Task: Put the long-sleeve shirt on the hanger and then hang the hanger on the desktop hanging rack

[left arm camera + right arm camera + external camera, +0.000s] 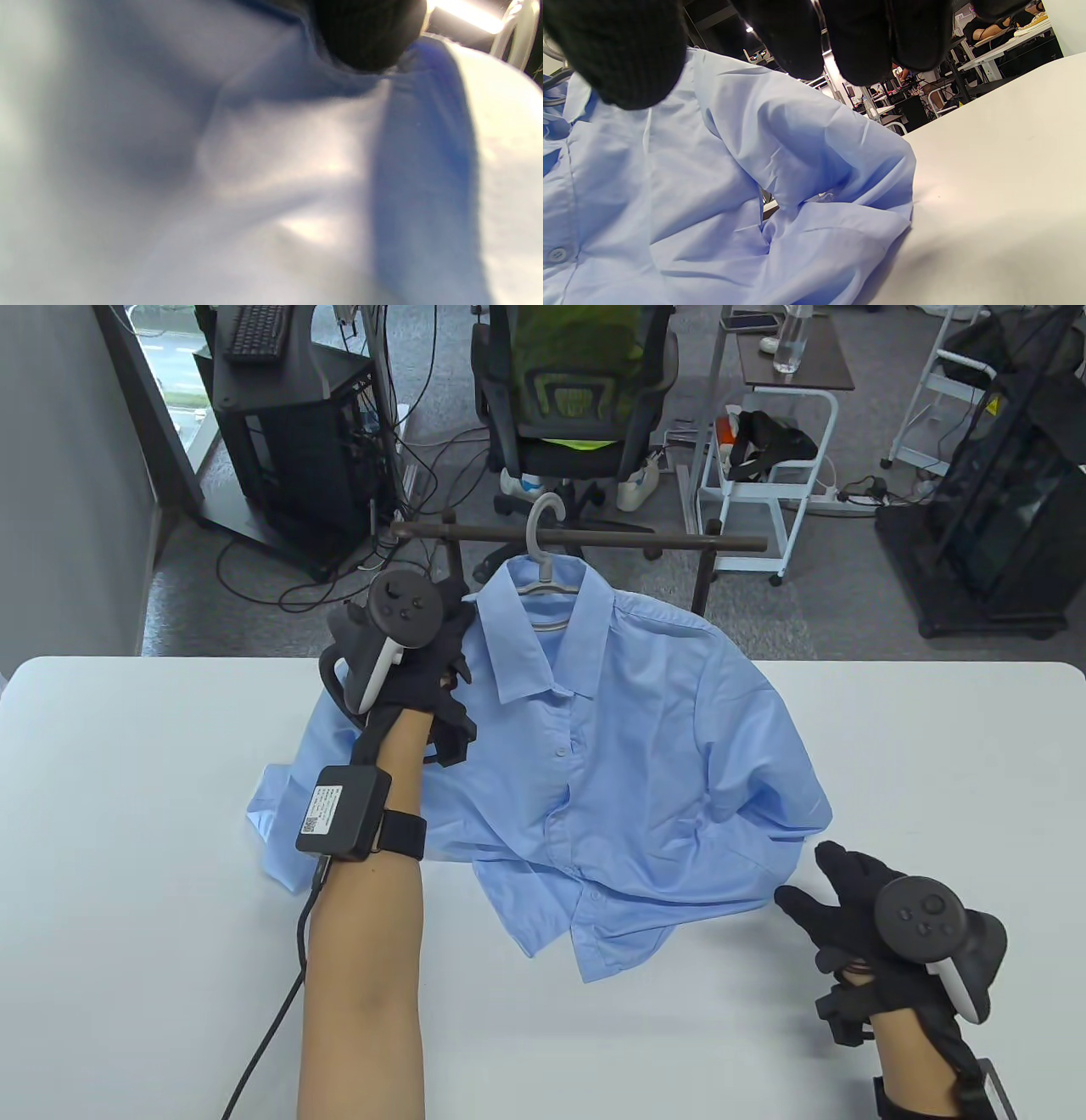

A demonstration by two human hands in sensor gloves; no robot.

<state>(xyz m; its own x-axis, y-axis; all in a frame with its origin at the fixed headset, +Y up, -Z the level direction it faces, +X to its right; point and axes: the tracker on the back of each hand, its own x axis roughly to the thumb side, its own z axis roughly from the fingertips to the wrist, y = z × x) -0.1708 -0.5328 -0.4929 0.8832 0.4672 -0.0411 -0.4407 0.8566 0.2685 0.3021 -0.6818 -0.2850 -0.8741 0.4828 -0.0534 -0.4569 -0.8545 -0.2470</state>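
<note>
The light blue long-sleeve button-up shirt (611, 746) sits over a pale grey plastic hanger (543, 560), collar up near the far edge of the white desk (127, 814), body and sleeves spilling forward in folds across the desk's middle. The hanger's hook curls over the dark horizontal bar of the desktop hanging rack (645, 538), which stands just past the desk's far edge; whether the hook bears weight on the bar, I cannot tell.

The left hand (407, 653), black glove with a tracker on its back, is at the shirt's shoulder, beside the collar. In the left wrist view a dark fingertip (369, 34) presses into the blue cloth, which bunches into a ridge beneath it, so the fingers look clamped on the fabric at that shoulder, though the view is blurred. A black box is strapped to that forearm, a cable trailing towards the desk's near edge.

The right hand (857, 899) hovers near the desk's near right corner, just beside the folded sleeve and hem, not touching. Its fingers (793, 34) hang loose and slightly apart above the cloth, holding nothing.

Beyond the desk: a black office chair (577, 398) with a green mesh back, and a white trolley (764, 466).
</note>
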